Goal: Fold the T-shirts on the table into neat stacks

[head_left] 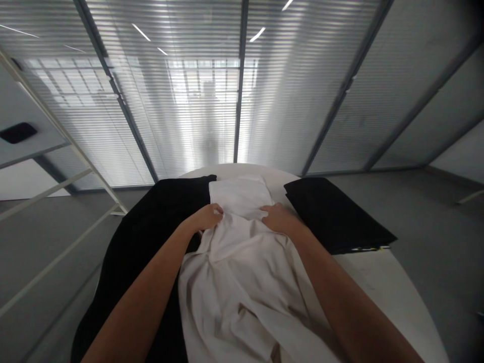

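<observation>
White cloth (242, 282) between black fabric (151, 222) and black folder (336, 214).

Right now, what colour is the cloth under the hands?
The cloth is white, best seen in the head view.

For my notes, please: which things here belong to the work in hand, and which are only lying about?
In the work: left hand and right hand, both on the white cloth.
Lying about: black fabric beside it, folded black item, round white table, glass partition.
</observation>
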A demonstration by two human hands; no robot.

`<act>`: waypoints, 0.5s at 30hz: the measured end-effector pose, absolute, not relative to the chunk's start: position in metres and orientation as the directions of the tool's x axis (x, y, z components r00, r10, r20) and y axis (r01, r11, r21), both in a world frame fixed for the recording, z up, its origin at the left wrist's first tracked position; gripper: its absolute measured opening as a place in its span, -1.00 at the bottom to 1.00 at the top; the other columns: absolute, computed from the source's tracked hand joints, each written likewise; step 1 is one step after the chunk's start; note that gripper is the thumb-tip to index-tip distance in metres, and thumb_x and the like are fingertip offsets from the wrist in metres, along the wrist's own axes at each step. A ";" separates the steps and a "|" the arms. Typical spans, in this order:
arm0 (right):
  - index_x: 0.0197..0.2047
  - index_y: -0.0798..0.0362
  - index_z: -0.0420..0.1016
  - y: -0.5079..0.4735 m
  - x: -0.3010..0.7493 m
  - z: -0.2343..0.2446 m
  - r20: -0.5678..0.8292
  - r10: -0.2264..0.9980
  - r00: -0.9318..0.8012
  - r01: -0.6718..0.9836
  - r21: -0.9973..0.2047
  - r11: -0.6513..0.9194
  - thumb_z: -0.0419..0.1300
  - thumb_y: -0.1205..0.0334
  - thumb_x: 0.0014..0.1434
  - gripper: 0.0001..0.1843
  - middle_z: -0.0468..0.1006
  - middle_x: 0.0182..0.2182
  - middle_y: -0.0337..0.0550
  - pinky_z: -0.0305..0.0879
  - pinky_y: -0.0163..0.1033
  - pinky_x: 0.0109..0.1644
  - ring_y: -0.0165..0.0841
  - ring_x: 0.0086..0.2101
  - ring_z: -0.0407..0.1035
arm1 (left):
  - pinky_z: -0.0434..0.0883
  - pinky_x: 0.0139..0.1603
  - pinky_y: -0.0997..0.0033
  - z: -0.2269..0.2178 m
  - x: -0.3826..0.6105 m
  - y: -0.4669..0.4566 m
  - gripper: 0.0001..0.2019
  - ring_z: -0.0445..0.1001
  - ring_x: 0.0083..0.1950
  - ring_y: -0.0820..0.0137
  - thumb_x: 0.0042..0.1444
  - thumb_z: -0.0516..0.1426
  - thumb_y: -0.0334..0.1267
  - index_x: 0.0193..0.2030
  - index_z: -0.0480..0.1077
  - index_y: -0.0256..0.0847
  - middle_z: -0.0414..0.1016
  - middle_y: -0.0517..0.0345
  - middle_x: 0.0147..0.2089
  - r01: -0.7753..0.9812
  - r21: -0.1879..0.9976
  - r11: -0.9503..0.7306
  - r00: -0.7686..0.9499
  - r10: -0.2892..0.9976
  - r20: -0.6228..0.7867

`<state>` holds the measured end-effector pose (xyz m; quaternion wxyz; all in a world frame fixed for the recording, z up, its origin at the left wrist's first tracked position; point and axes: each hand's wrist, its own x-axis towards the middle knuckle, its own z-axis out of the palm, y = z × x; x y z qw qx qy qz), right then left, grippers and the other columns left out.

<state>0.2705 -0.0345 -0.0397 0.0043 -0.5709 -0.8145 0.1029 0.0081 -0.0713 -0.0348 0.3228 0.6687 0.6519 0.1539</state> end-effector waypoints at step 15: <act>0.14 0.16 0.41 -0.037 0.268 -0.052 0.039 0.992 -0.118 0.968 -0.221 0.123 -0.10 0.31 0.29 -0.57 0.24 0.21 0.24 0.29 -0.15 -0.04 -0.22 -0.10 0.44 | 0.34 0.15 0.14 -0.047 0.021 -0.072 -0.53 0.46 0.13 0.14 0.24 -0.03 -0.20 0.29 0.26 -0.10 0.38 -0.12 0.20 0.932 0.360 0.039 -0.052 0.998 0.024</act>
